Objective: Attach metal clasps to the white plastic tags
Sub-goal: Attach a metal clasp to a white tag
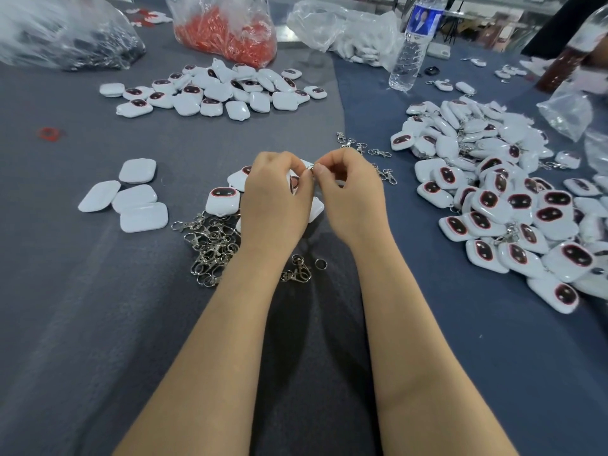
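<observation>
My left hand (276, 195) grips a white plastic tag (295, 182) with a dark red-rimmed face, mostly hidden behind its fingers. My right hand (350, 192) pinches a small metal clasp ring (312, 167) at the tag's top corner, fingertips of both hands meeting there. A heap of loose metal clasps (210, 245) lies under my left wrist. More clasps (365, 149) are scattered just beyond my right hand. Several white tags (126, 197) lie face down at the left.
A big pile of tags with clasps (500, 192) fills the right side. Another tag pile (217, 90) sits further back. Behind are a bag of red pieces (227, 31), clear plastic bags (59, 34) and a water bottle (414, 41). Grey cloth (82, 307) covers the table.
</observation>
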